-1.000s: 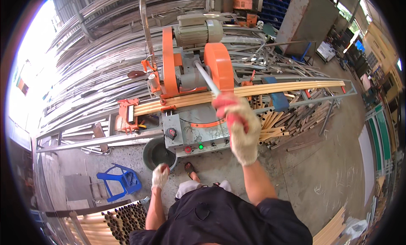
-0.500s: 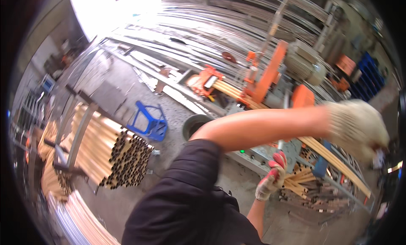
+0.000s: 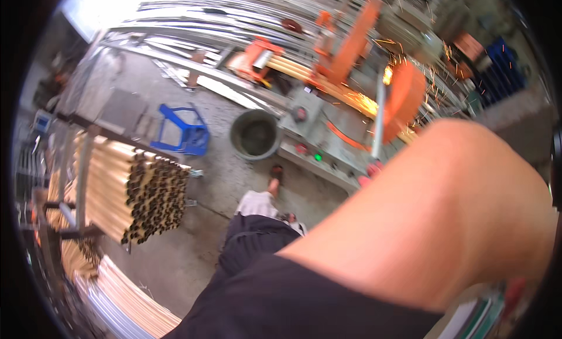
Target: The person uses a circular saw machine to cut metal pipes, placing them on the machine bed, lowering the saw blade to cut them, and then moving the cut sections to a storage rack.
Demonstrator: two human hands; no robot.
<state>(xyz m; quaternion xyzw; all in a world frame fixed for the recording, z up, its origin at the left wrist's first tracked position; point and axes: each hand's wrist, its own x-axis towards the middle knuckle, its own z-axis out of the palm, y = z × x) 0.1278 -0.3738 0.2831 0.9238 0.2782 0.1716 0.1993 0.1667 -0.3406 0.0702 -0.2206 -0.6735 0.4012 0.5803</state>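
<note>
"Bending sharply across the lower right of the frame, is our left arm blocking much of our view?"

"Yes, it is slanting up from the dark sleeve at the bottom centre, folding at the elbow, then sloping down toward the right edge. We are not seeing our left hand, so we are not able to tell whether it is clenched or loose."

"And where are we finding our right hand?"

"Right of centre, along our arm's upper outline. Only its red-gloved fingers are showing, gripping the lower end of the pale lever; our arm is hiding the rest."

"How are the tubes looking?"

"They are lying side by side, tan and straight, running from the orange clamp at the upper centre down rightward to the orange wheel guard. Bright sparks are spraying over them beside the guard, and our arm is covering their far stretch."

"Are we losing anything else?"

"The upper right is blurring, so we are barely making out the grey motor."
</note>
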